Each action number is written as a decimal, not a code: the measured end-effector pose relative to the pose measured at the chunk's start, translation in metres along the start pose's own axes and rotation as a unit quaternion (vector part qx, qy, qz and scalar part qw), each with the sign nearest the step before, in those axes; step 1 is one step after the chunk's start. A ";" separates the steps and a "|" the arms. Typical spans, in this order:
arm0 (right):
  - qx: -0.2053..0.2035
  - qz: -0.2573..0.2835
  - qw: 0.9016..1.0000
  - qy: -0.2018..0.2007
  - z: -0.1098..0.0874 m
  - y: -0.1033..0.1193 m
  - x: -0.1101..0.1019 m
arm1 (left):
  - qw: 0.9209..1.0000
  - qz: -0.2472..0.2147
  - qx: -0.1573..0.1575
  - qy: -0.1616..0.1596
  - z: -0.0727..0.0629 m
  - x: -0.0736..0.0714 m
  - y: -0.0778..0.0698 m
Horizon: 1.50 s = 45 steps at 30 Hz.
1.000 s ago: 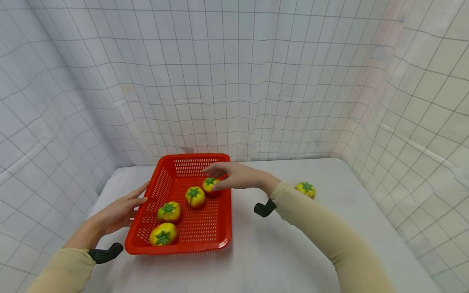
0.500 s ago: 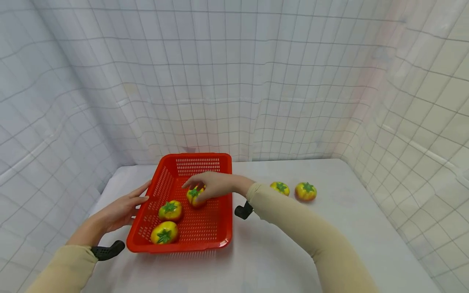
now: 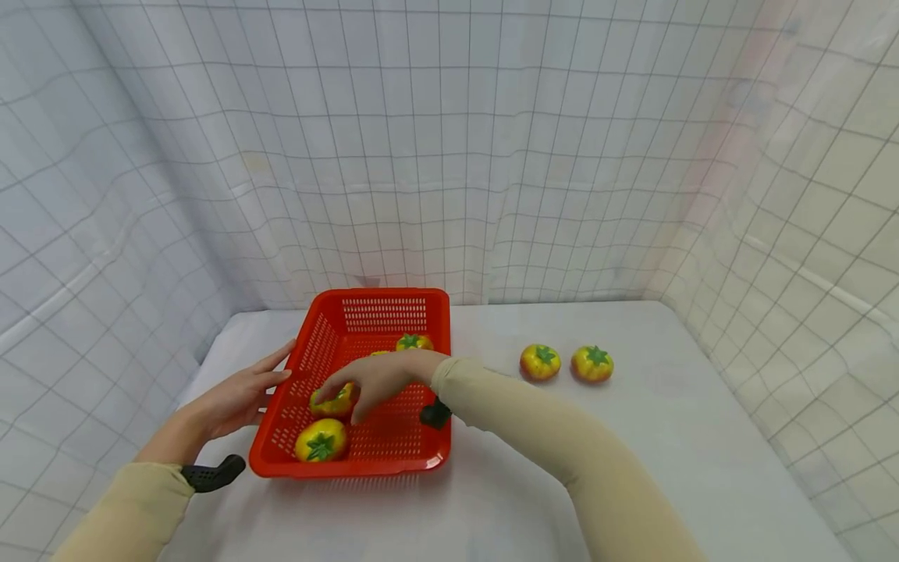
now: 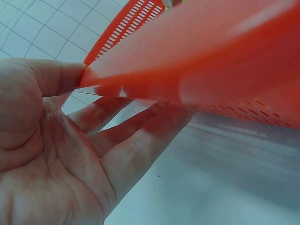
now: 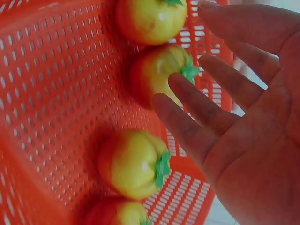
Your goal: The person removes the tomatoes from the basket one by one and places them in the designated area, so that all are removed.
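A red plastic basket [image 3: 379, 293] with slotted walls stands on the left of the white table. My left hand [image 3: 235, 402] pinches its left rim; in the left wrist view the thumb [image 4: 61, 77] lies at the rim and the other fingers reach under it. Over the basket, my right hand [image 3: 385, 376] is spread above a yellow-red fruit [image 3: 332, 404] with a green leafy top. The right wrist view has its fingertips close to that fruit [image 5: 157, 77]. Another such fruit [image 3: 321, 442] sits just in front; one farther back [image 3: 413, 343] is partly hidden, another mostly hidden by the hand.
Two more of these fruits, a left one [image 3: 540, 363] and a right one [image 3: 592, 364], lie side by side on the white table [image 3: 674, 437], right of the basket. White checked curtains [image 3: 477, 156] hang around the back and sides.
Across the basket, my right hand has moved left and nearer, from the rear fruit past the middle one to the one by the front left. The left hand keeps its place at the rim.
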State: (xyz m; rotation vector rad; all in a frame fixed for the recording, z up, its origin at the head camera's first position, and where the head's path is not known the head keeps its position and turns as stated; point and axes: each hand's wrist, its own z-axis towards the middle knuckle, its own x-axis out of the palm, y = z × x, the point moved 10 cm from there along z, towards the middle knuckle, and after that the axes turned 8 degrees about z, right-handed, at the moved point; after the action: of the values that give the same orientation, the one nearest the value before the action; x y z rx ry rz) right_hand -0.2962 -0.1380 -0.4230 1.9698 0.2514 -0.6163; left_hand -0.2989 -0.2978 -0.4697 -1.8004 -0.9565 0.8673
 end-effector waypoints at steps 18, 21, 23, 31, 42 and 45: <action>0.035 -0.059 0.995 0.068 0.036 -0.002 0.038 | 1.000 0.005 -0.002 -0.004 0.001 0.001 -0.002; 0.043 -0.072 0.994 0.072 0.037 -0.004 0.041 | 1.000 0.003 -0.001 0.001 0.001 0.001 -0.002; 0.053 -0.077 0.993 0.072 0.038 -0.006 0.042 | 1.000 0.002 -0.003 -0.001 0.001 0.000 -0.001; 0.071 -0.082 0.992 0.069 0.039 -0.011 0.044 | 1.000 0.003 -0.001 0.002 0.002 0.000 0.000; 0.051 -0.105 0.992 0.056 0.039 -0.012 0.042 | 1.000 0.001 0.003 0.009 0.001 0.001 -0.001; 0.053 -0.105 0.992 0.050 0.039 -0.011 0.041 | 1.000 -0.001 0.002 0.008 0.001 0.001 -0.002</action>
State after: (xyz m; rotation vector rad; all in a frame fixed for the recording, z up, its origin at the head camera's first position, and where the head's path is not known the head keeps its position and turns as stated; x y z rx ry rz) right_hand -0.2787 -0.1705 -0.4671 2.0968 0.5011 -0.6771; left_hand -0.2998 -0.2960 -0.4685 -1.7992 -0.9453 0.8518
